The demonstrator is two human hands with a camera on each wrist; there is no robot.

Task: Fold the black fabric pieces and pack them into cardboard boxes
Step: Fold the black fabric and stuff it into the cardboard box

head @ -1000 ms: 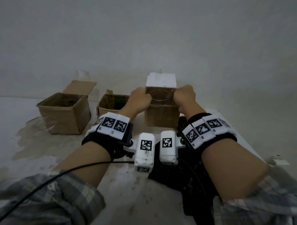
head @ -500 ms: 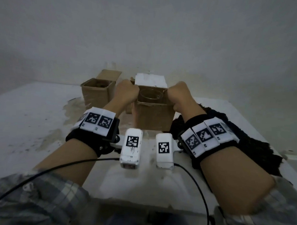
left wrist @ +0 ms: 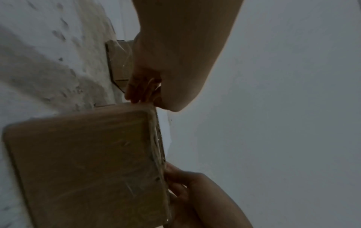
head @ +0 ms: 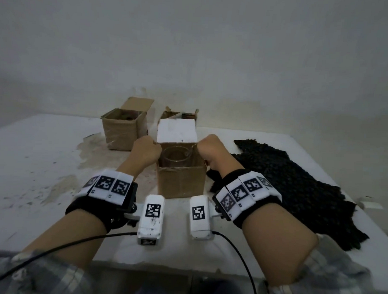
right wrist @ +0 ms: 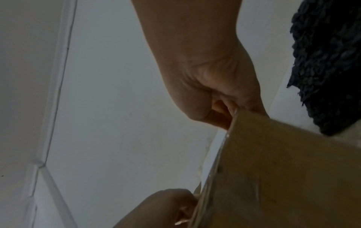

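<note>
An open cardboard box (head: 180,182) with a raised white flap (head: 177,131) is in the middle of the table, with a clear round container (head: 176,157) inside it. My left hand (head: 148,150) grips the box's left rim and my right hand (head: 207,149) grips its right rim. The left wrist view shows my left hand's fingers (left wrist: 140,91) pinching the rim of the box (left wrist: 84,162). The right wrist view shows my right hand (right wrist: 218,104) pinching the edge of the box (right wrist: 283,169). A black knitted fabric (head: 297,190) lies spread flat just right of the box.
Two more open cardboard boxes stand at the back: one (head: 121,131) at the left, one (head: 178,114) right behind the held box. The white table (head: 34,163) has stained patches at the left. Its near edge runs under my forearms. A wall rises behind.
Both hands have kept their grip on the box, which has come nearer to me, now in front of the back boxes. The view has pulled back, with the fabric now out to the right.
</note>
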